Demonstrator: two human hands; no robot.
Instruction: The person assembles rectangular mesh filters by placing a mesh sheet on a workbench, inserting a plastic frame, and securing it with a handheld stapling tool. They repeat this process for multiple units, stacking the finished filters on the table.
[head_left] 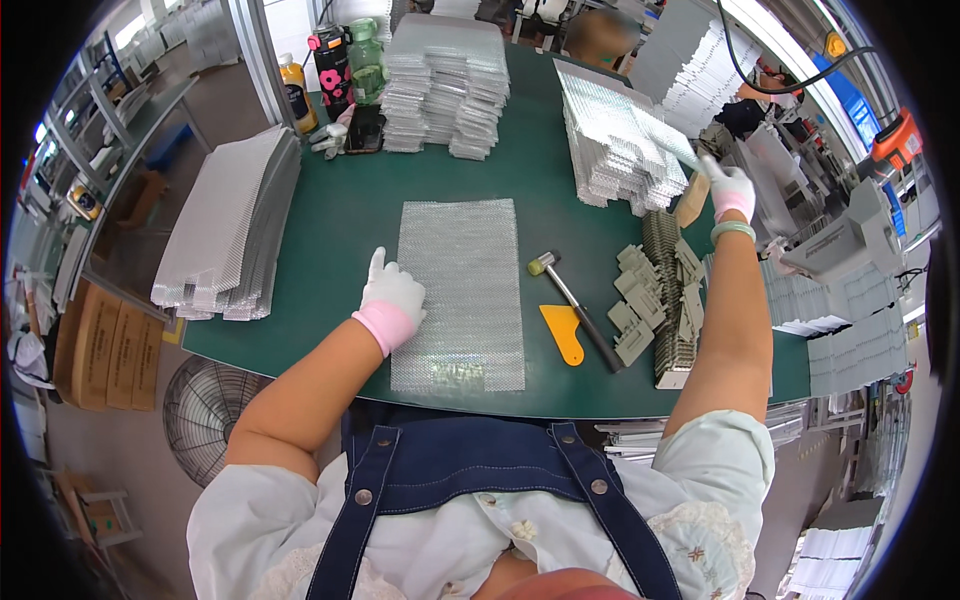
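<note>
Technique, my judgement: light, flat pressure with my left grip (393, 297) keeps the silver textured sheet (462, 290) from skidding; at the notched panel stack (618, 150), work one panel's edge only, without creasing it. Sheet lies near the middle of the worktop's (340, 215) front edge; left grip overlaps its left side, half-curled, one digit extended, pinch uncertain. Right grip (733, 192) is by the stack's right edge, toward the far right corner; cannot tell its closure or hold.
</note>
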